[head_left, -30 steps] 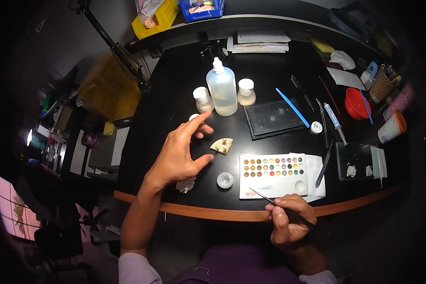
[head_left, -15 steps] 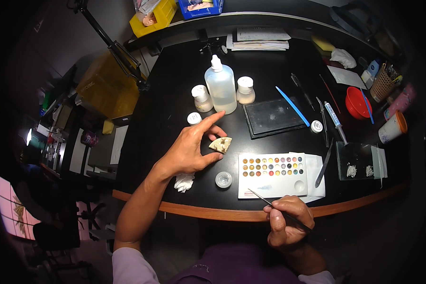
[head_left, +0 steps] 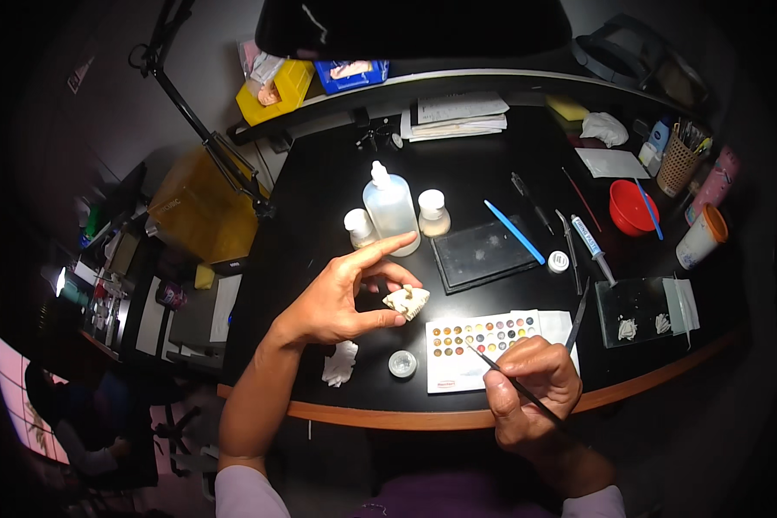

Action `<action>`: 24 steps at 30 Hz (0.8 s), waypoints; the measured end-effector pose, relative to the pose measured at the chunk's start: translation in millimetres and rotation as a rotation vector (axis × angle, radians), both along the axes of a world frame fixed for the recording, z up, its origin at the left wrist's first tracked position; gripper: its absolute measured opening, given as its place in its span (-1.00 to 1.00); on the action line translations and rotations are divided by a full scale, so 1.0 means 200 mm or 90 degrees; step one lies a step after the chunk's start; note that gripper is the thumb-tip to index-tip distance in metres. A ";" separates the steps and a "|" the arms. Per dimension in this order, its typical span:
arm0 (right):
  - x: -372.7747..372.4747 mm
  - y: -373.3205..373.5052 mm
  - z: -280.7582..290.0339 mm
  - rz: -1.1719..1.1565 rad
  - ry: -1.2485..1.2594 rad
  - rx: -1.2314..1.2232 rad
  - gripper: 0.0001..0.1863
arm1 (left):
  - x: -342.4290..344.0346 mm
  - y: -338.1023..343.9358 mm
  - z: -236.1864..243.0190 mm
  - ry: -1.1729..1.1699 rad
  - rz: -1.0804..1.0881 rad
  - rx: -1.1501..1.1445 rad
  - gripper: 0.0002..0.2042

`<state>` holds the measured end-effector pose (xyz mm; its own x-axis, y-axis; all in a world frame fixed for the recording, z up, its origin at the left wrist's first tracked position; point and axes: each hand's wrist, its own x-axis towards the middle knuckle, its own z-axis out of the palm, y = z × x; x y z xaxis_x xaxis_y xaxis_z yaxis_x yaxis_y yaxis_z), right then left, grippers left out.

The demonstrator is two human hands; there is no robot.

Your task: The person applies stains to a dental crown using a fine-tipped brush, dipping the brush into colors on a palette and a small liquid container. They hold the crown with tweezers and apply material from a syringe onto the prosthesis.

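My left hand pinches a small beige, wedge-shaped perforated piece between thumb and fingers. Its index finger stretches out toward the clear squeeze bottle. A thin dark brush is gripped in my right hand, its tip over the wells of a white paint palette. Rows of small coloured pans fill the palette's upper part; my right hand hides its lower right. Just left of the palette stands a small glass dish. Whether the brush tip touches a pan, I cannot tell.
Two white-capped jars flank the bottle. Right of them lie a black flat case, a blue stick and a syringe. Farther right are a red bowl and a glass slab. Crumpled tissue lies near my left wrist.
The view has tilted up, so the desk sits lower in it. My right hand has brought the brush tip from the palette's bare lower area up to the coloured pans. The beige piece has turned slightly.
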<state>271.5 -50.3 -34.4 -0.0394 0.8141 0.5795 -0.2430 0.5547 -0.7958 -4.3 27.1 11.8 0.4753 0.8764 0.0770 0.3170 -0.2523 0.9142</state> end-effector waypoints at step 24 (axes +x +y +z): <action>-0.16 0.18 0.13 -0.143 -0.073 0.255 -0.77 | 0.13 0.10 0.11 -0.267 -0.191 -0.056 0.00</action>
<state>238.5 -14.9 -9.0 0.0297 0.5231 0.8517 -0.0043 0.8522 -0.5232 22.6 46.2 34.0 0.6505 0.7182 0.2470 -0.1556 -0.1922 0.9689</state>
